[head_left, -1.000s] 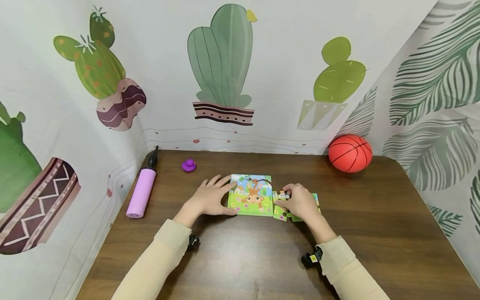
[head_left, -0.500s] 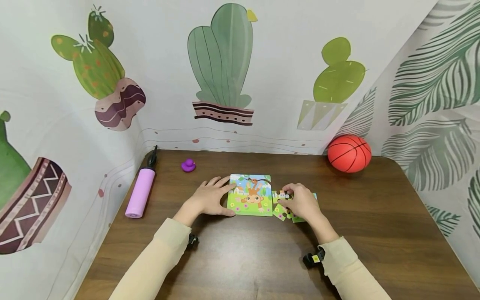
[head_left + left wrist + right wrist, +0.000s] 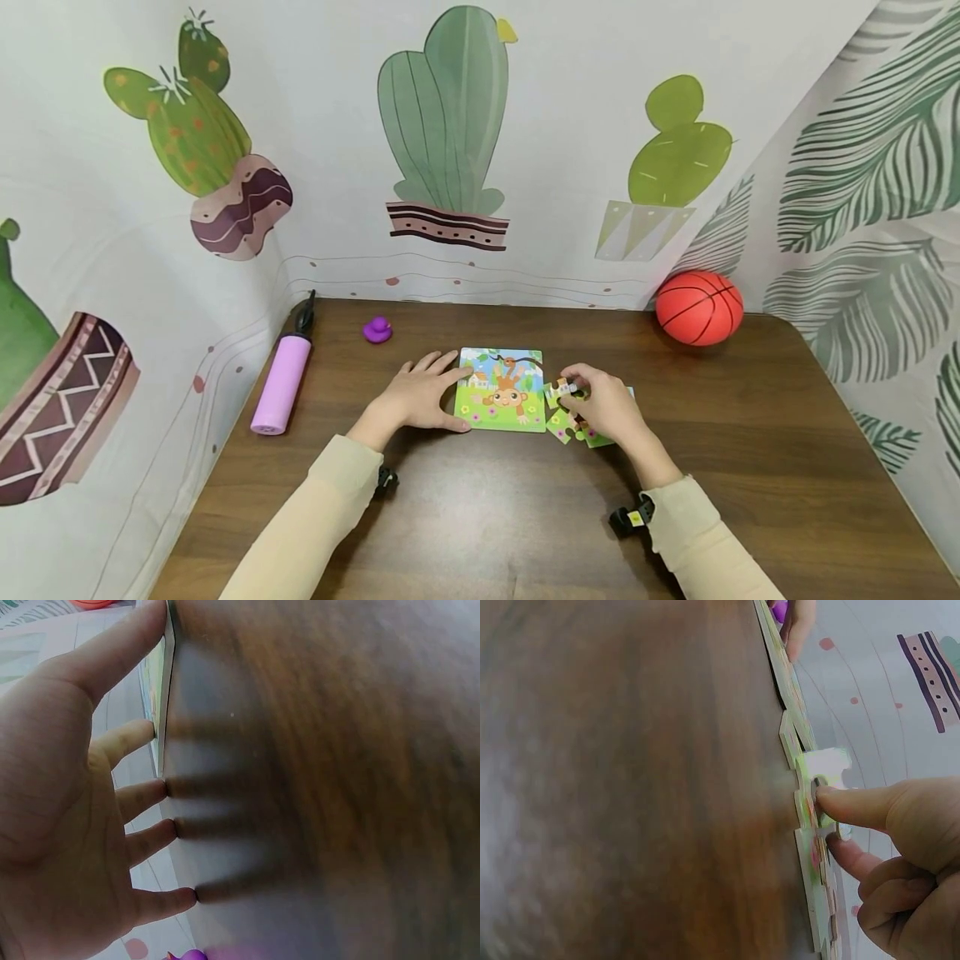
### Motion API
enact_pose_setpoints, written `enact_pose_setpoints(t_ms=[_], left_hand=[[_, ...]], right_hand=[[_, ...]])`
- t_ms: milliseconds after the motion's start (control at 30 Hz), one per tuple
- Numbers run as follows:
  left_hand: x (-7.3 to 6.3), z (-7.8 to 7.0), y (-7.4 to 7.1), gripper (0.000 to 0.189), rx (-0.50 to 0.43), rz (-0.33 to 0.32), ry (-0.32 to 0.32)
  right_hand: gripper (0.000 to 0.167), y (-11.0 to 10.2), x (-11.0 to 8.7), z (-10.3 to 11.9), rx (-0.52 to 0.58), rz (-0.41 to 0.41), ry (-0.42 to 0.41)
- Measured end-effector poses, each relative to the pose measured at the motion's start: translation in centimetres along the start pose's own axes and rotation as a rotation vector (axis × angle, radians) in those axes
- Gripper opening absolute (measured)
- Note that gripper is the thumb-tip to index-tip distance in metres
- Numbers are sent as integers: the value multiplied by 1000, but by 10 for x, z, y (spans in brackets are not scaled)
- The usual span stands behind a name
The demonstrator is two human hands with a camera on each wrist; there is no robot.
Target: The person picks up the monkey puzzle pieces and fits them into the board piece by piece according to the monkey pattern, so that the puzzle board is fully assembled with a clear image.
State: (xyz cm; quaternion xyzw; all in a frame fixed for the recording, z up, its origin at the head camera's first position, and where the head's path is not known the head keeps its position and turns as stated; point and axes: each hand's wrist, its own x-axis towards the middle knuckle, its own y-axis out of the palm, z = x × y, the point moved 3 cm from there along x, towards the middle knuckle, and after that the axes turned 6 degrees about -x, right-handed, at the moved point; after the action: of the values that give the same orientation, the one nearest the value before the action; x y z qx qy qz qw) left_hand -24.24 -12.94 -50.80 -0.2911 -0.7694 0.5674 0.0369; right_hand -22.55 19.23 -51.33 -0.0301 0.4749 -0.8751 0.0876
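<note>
A square picture board (image 3: pixel 500 390) with a monkey hanging from a branch lies flat on the wooden table. My left hand (image 3: pixel 422 398) is spread at its left side, thumb and index finger touching the board's edge, the other fingertips down on the tabletop in the left wrist view. To the right of the board, my right hand (image 3: pixel 606 407) pinches a jigsaw piece (image 3: pixel 829 761) between thumb and index finger, tilted up above the others. Several loose jigsaw pieces (image 3: pixel 559 426) lie under and around that hand, partly hidden by it.
A purple rubber duck (image 3: pixel 377 330) sits behind my left hand. At the table's left edge lies a pink hand pump (image 3: pixel 282 385) with a black end. A red toy basketball (image 3: pixel 700 308) rests at the back right, against the printed cloth wall.
My right fingers shift the house-patterned piece and it now stands tilted. A flowered green piece below has turned and come apart from it. The left hand stays in place.
</note>
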Motion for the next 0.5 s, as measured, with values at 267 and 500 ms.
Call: enact_pose_setpoints(t_ms=[267,500], left_hand=[[-2,-1,-1,103,0,-1,3],[-2,-2,-1,103,-2,-2,4]], right_hand=[[13,-2,-2,-4,-40,-40,-84],[13,-2,-3,-8,1,-39,-142]])
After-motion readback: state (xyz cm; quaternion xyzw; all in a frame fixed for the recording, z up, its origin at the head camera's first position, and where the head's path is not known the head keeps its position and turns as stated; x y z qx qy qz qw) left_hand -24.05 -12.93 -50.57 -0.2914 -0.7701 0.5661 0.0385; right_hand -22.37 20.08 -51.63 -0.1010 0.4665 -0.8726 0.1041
